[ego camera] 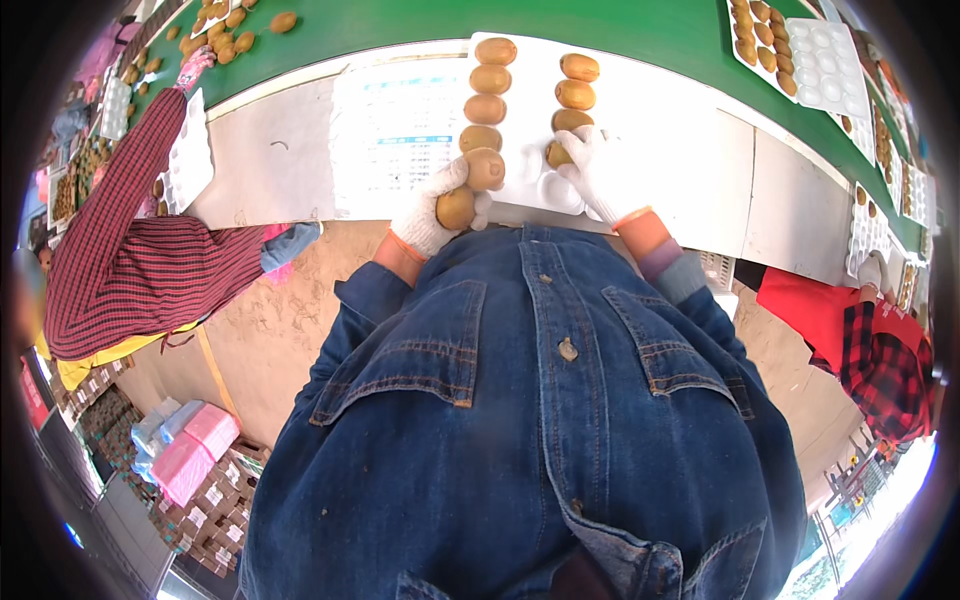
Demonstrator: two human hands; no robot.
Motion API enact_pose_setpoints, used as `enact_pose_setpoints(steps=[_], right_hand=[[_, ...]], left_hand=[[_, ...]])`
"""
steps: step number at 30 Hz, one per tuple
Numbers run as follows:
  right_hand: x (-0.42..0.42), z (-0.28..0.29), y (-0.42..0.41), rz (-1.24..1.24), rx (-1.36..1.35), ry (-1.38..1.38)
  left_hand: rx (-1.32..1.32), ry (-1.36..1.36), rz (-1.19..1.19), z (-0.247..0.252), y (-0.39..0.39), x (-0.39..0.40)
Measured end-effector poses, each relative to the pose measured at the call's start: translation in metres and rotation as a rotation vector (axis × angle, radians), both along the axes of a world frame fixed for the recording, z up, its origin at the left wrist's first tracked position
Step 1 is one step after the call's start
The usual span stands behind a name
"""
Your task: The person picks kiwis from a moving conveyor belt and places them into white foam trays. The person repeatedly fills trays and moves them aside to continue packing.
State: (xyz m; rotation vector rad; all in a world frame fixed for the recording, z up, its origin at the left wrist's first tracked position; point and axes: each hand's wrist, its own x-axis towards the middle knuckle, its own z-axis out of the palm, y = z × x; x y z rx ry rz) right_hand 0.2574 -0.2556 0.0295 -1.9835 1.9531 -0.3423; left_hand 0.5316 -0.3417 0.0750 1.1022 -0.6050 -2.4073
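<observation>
A white molded tray (525, 97) lies before me with a column of kiwifruit (485, 109) along its left side and a second column (576, 94) to the right of it. My left hand (433, 210), in a white knit glove, grips a kiwifruit (455, 208) at the tray's near left corner; another kiwifruit (485, 169) rests against its fingers. My right hand (592, 169), also gloved, has its fingers on the lowest kiwifruit (557, 155) of the right column. Bare hollows (559, 191) show in the tray near that hand.
Beyond the ledge runs a green conveyor belt (390, 22) with loose kiwifruit (283, 22) at left and filled trays (763, 37) at right. A printed sheet (409, 135) lies left of my tray. Co-workers stand at left (150, 285) and right (885, 345).
</observation>
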Motion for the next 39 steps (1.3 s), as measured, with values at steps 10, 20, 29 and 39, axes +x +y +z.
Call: enact_pose_setpoints(steps=[10, 20, 29, 39], right_hand=[[0.013, 0.014, 0.031, -0.317, 0.072, -1.279], [0.028, -0.031, 0.041, -0.059, -0.078, -0.063], [0.02, -0.041, 0.048, -0.049, -0.078, -0.196], [-0.002, -0.072, 0.069, -0.295, -0.176, -0.501]], left_hand=[[0.077, -0.046, -0.201, -0.009, 0.01, -0.044], [-0.305, -0.069, -0.266, -0.021, 0.0, 0.007], [-0.204, -0.051, -0.064, -0.015, 0.0, 0.008], [-0.441, -0.377, -0.129, -0.013, -0.006, 0.024]])
